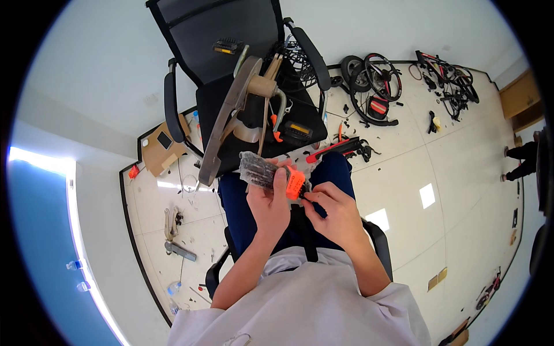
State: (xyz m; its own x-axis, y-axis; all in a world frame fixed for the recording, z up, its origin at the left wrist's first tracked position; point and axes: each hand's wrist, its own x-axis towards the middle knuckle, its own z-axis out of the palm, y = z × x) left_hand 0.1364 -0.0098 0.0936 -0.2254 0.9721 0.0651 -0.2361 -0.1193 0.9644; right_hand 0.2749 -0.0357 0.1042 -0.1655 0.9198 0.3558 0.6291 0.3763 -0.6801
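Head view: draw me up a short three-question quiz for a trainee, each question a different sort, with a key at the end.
1. Multiple choice. What colour is the part between the left grip and the right grip?
A blue
B orange
C green

2. True or false. A large curved grey piece rests on the black chair in front of the person.

3. Fill the gap. The left grip holds something dark wrapped in clear ____.

Key: 1 B; 2 true; 3 plastic.
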